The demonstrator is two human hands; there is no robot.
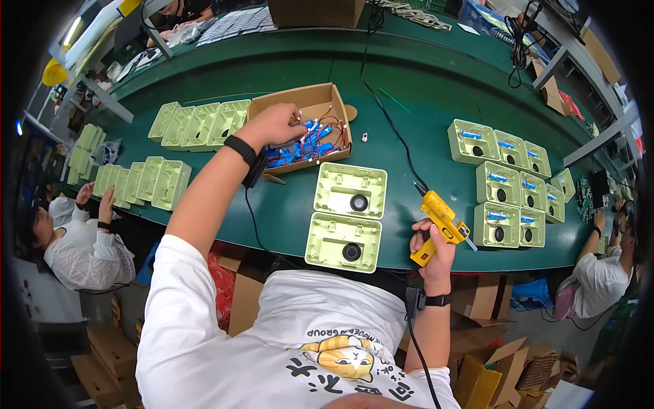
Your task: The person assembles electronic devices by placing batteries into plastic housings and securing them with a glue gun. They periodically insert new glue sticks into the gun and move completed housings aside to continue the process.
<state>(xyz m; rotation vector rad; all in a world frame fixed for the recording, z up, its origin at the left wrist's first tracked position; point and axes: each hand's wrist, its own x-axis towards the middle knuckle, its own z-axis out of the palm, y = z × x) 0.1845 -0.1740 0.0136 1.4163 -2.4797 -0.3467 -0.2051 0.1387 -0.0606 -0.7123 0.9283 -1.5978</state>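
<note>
My left hand (pixel 278 125) reaches into a cardboard box (pixel 325 97) of blue battery packs (pixel 312 146) with thin red and black wires. Its fingers look apart, over the packs; the fingertips are partly hidden. My right hand (pixel 437 257) is closed round the handle of a yellow hot glue gun (pixel 439 221), whose clear glue stick (pixel 471 243) sticks out of its back end. Between my hands, near the front edge, lie two pale green plastic housings, a farther one (pixel 331 198) and a nearer one (pixel 325 238). Each has a round black speaker inside.
Right, several green housings (pixel 501 215) hold blue packs. Left stand rows of green housings, far (pixel 201 125) and near (pixel 170 184). The glue gun's black cable (pixel 395 126) crosses the green table (pixel 429 88). People work left (pixel 88 238), right (pixel 599 269) and across (pixel 180 13).
</note>
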